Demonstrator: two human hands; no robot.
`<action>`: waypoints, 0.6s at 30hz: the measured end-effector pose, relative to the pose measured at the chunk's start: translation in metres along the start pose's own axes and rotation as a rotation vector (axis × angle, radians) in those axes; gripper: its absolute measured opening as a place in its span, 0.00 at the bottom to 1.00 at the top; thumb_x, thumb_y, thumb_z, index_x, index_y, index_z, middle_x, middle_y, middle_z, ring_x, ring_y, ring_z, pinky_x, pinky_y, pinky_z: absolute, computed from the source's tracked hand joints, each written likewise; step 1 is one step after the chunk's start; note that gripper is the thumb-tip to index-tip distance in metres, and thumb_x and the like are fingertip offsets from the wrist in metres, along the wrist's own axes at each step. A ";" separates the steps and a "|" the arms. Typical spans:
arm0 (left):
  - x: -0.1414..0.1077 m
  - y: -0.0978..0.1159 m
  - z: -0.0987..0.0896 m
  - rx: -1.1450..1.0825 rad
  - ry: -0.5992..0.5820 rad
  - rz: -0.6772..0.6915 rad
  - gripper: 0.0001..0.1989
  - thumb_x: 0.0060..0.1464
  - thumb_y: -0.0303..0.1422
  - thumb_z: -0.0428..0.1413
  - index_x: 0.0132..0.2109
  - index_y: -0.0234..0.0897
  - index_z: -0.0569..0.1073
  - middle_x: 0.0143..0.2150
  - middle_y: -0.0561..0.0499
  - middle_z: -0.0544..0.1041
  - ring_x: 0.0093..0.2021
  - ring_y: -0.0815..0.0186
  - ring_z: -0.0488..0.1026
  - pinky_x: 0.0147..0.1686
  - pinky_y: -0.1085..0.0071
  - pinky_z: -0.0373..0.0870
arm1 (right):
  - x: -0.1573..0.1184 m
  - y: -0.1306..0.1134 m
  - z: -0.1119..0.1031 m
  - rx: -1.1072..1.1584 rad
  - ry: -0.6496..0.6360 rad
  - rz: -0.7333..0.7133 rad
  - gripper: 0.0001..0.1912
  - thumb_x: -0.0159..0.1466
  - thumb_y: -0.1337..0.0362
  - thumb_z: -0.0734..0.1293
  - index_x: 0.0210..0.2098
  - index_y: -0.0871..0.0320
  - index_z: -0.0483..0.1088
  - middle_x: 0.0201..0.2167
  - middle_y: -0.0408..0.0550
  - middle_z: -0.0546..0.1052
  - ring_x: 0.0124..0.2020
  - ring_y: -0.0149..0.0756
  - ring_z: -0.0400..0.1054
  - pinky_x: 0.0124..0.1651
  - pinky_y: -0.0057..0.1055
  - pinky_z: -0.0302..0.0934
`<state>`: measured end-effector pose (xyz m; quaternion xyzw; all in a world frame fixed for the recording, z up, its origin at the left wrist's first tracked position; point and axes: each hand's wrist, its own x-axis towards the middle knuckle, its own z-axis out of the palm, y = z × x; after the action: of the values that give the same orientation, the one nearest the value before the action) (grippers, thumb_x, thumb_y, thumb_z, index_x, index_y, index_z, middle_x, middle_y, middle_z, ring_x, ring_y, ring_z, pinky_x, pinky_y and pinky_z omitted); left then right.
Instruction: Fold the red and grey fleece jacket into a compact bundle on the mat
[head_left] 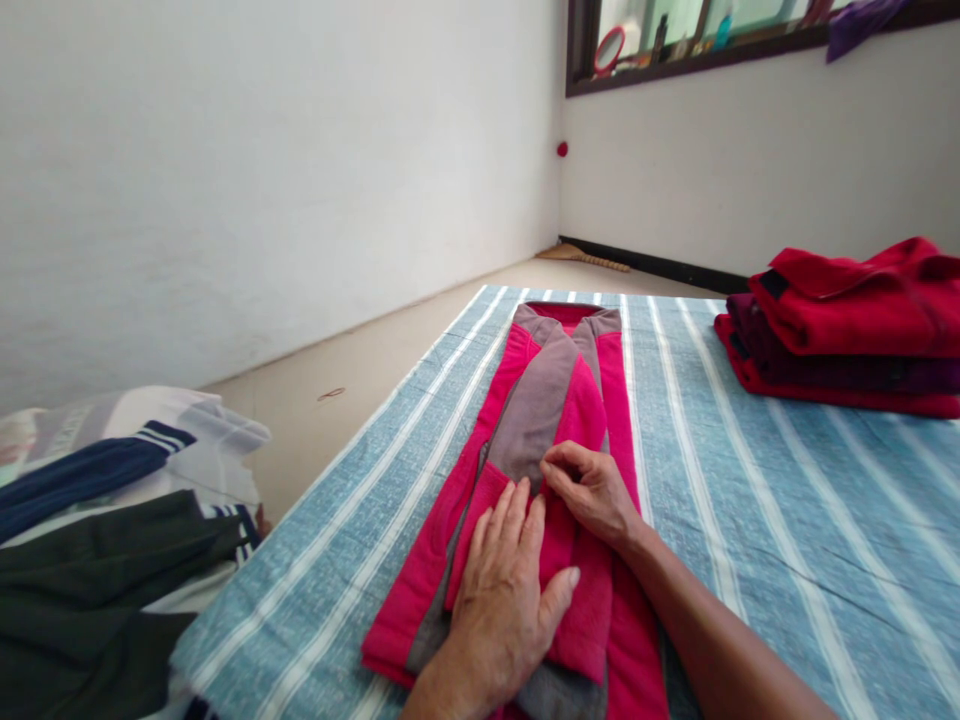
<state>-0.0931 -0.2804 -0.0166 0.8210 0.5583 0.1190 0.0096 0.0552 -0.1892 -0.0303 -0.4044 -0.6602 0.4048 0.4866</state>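
Observation:
A pink and grey jacket [525, 420] lies on the bed, its sides folded inward into a long strip with the collar at the far end. A folded sleeve lies across its middle. My left hand [504, 590] rests flat on the pink fabric, fingers stretched and thumb out to the side. Just beyond its fingertips, my right hand [592, 488] is closed in a pinch on the cloth where pink meets grey. The exact bit of fabric between those fingertips is hard to make out. The jacket's near end is partly hidden by my left wrist.
A blue striped sheet [697, 500] covers the bed. Folded red and dark purple clothes [855, 320] are stacked at the right. Dark green clothing [97, 590] and a navy sleeve [90, 470] lie in a pile at the left. White walls and a window [705, 50] stand behind.

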 end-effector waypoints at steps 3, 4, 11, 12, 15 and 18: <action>0.000 0.000 0.000 0.009 0.003 0.001 0.31 0.60 0.44 0.49 0.65 0.31 0.59 0.68 0.38 0.58 0.67 0.50 0.55 0.61 0.50 0.59 | 0.000 0.001 0.000 0.001 -0.004 0.001 0.10 0.63 0.60 0.63 0.29 0.58 0.70 0.23 0.42 0.70 0.24 0.30 0.62 0.29 0.25 0.58; 0.000 0.000 0.000 0.008 0.007 0.000 0.31 0.60 0.44 0.49 0.65 0.32 0.59 0.68 0.38 0.58 0.67 0.50 0.55 0.61 0.50 0.59 | 0.000 0.001 0.000 0.003 -0.004 -0.001 0.10 0.63 0.60 0.63 0.29 0.58 0.70 0.23 0.42 0.70 0.24 0.29 0.62 0.29 0.25 0.58; 0.001 0.001 -0.002 0.035 -0.019 0.007 0.31 0.60 0.43 0.50 0.64 0.29 0.60 0.68 0.37 0.57 0.67 0.50 0.54 0.60 0.49 0.61 | 0.000 0.001 0.001 0.018 0.001 0.003 0.10 0.63 0.60 0.63 0.29 0.59 0.70 0.23 0.41 0.69 0.24 0.29 0.61 0.29 0.25 0.57; 0.001 0.001 -0.003 0.041 -0.024 0.007 0.31 0.60 0.43 0.50 0.65 0.29 0.60 0.68 0.37 0.57 0.67 0.50 0.54 0.60 0.49 0.61 | 0.000 0.001 0.001 0.018 0.001 0.003 0.10 0.63 0.60 0.63 0.29 0.59 0.70 0.23 0.41 0.69 0.24 0.29 0.61 0.29 0.25 0.57; 0.002 0.001 -0.004 0.049 -0.035 0.008 0.31 0.60 0.43 0.49 0.65 0.28 0.60 0.68 0.36 0.57 0.67 0.50 0.54 0.60 0.48 0.62 | 0.000 0.001 0.001 0.016 0.000 0.003 0.10 0.63 0.61 0.63 0.29 0.59 0.70 0.22 0.41 0.69 0.24 0.29 0.61 0.28 0.25 0.57; 0.002 0.001 -0.003 0.047 -0.034 0.008 0.31 0.60 0.43 0.49 0.65 0.29 0.59 0.68 0.37 0.57 0.67 0.50 0.54 0.60 0.48 0.61 | 0.000 0.002 0.001 0.015 0.001 0.001 0.09 0.63 0.61 0.63 0.29 0.59 0.70 0.23 0.41 0.69 0.24 0.29 0.61 0.29 0.25 0.57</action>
<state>-0.0923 -0.2795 -0.0130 0.8250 0.5576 0.0919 -0.0006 0.0550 -0.1888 -0.0324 -0.4012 -0.6568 0.4098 0.4897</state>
